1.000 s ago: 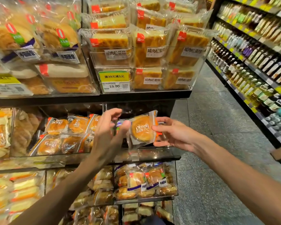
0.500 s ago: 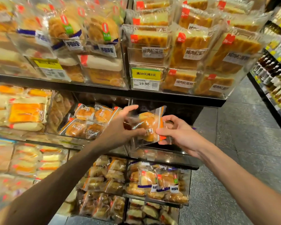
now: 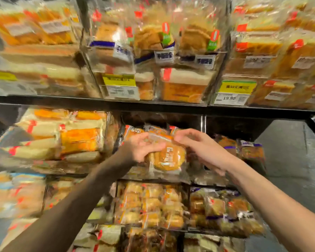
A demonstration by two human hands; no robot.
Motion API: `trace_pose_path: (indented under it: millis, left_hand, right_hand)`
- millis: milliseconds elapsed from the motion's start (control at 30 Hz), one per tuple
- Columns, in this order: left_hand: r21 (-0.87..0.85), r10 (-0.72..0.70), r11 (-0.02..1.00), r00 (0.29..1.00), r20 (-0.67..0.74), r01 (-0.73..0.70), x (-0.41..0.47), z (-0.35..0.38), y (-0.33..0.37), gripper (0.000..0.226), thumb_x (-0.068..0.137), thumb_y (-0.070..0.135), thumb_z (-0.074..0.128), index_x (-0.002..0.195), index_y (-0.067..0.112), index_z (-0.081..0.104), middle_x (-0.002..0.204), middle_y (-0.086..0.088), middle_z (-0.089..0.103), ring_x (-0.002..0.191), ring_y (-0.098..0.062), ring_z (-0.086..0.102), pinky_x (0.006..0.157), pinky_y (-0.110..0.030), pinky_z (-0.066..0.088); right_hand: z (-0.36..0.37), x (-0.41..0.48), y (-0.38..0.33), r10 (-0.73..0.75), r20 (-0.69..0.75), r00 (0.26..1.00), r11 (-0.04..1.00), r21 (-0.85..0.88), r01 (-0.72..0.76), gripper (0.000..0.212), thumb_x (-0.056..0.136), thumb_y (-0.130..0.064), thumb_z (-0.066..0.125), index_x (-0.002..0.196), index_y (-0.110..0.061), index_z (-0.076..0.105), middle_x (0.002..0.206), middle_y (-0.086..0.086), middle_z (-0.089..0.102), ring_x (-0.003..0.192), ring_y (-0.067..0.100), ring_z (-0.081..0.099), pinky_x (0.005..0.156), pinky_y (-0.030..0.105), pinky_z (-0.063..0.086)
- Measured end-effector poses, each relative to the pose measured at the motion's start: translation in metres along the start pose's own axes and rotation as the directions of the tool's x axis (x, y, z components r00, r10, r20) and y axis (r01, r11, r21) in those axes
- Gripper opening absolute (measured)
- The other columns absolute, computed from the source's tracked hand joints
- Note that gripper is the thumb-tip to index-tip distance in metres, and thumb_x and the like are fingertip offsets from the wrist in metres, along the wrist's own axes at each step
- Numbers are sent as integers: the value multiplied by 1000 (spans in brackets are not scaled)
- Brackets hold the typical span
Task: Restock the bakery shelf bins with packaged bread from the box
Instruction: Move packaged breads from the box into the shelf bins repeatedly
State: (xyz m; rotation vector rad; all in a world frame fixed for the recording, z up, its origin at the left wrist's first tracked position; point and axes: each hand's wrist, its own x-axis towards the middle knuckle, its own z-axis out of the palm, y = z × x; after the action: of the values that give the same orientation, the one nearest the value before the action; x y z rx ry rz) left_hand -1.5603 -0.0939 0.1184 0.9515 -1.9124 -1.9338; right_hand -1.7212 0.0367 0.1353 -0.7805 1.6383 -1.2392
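Observation:
A round bun in a clear packet (image 3: pixel 166 158) is at the front of a clear bin (image 3: pixel 173 176) on the middle shelf. My left hand (image 3: pixel 141 148) grips the packet's left side. My right hand (image 3: pixel 198 148) pinches its upper right edge, fingers curled over the top. More of the same orange packets (image 3: pixel 135 130) stand in the bin behind it. The frame is blurred by motion.
The upper shelf holds bins of sliced loaves and price tags (image 3: pixel 233 92). Left of the bun bin lie long cream rolls (image 3: pixel 65 140). A nearly bare bin (image 3: pixel 244 150) sits to the right. Lower bins (image 3: pixel 153 206) hold small packed breads. Grey aisle floor (image 3: pixel 289 151) lies right.
Both hands carried the bun packet leftward and into the orange-packet bin on the middle shelf. The view swung left, and the drinks aisle on the right dropped out of sight.

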Motion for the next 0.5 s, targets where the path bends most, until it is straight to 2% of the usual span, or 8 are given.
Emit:
trace_pose_path:
  millis: [67, 100, 167, 267, 333, 400, 433, 500]
  left_hand:
    - [-235, -114, 967, 991, -67, 96, -2, -20, -11, 48, 64, 29, 79, 106, 10, 66, 102, -12, 75, 91, -20, 74, 88, -45, 57]
    - [-330, -162, 937, 980, -113, 117, -1, -29, -18, 50, 66, 24, 80, 110, 6, 65, 104, -15, 75, 92, -26, 74, 85, -46, 58]
    - [-436, -225, 890, 960, -166, 133, -1, -39, -25, 46, 76, 18, 79, 116, 4, 61, 101, -13, 76, 92, -28, 74, 81, -43, 59]
    - [-437, -227, 887, 964, -135, 148, -3, -41, -35, 56, 83, 23, 78, 131, 6, 52, 109, -8, 75, 98, -21, 73, 86, -38, 58]
    - [-279, -169, 955, 961, -221, 104, -1, -42, -45, 68, 78, 33, 82, 134, 15, 49, 117, -3, 70, 102, -17, 70, 92, -38, 56]
    - [36, -13, 999, 920, -393, 30, 1, -44, -49, 65, 73, 36, 86, 124, 31, 46, 115, 6, 62, 104, -15, 65, 93, -39, 55]
    - [157, 67, 988, 903, -425, 1, 3, -46, -50, 66, 73, 36, 86, 122, 38, 42, 113, 9, 59, 104, -14, 63, 92, -40, 54]
    - [328, 142, 945, 914, -379, -11, 8, -50, -50, 63, 76, 38, 83, 124, 45, 41, 115, 7, 56, 109, -16, 59, 95, -42, 51]
  right_hand:
    - [20, 4, 7, 97, -33, 995, 985, 144, -91, 75, 62, -50, 81, 126, -17, 57, 111, 4, 72, 97, 21, 70, 76, 35, 57]
    - [29, 3, 10, 126, -40, 991, 980, 161, -118, 81, 59, -50, 82, 128, -20, 54, 114, 3, 73, 103, 23, 71, 84, 39, 58]
    - [48, 6, 19, 170, -59, 984, 976, 151, -160, 84, 59, -45, 87, 131, -22, 50, 114, 2, 73, 106, 20, 70, 92, 42, 57]
    - [73, 20, 31, 222, -184, 958, 949, 268, -168, 68, 75, -17, 85, 132, -15, 47, 112, 14, 72, 95, 25, 72, 82, 41, 59]
    - [78, 33, 35, 225, -271, 936, 960, 226, -165, 63, 79, -12, 82, 131, -13, 47, 112, 16, 70, 97, 29, 71, 80, 39, 56]
    - [76, 50, 42, 221, -298, 929, 969, 176, -174, 66, 77, -15, 85, 129, -17, 45, 115, 14, 68, 104, 30, 69, 85, 39, 56]
    - [76, 58, 43, 222, -306, 926, 971, 160, -180, 68, 75, -17, 87, 128, -19, 45, 116, 14, 68, 105, 29, 68, 90, 42, 56]
    - [77, 77, 46, 192, -334, 923, 981, 90, -172, 66, 72, -21, 89, 121, -19, 45, 112, 12, 70, 100, 26, 69, 93, 45, 54]
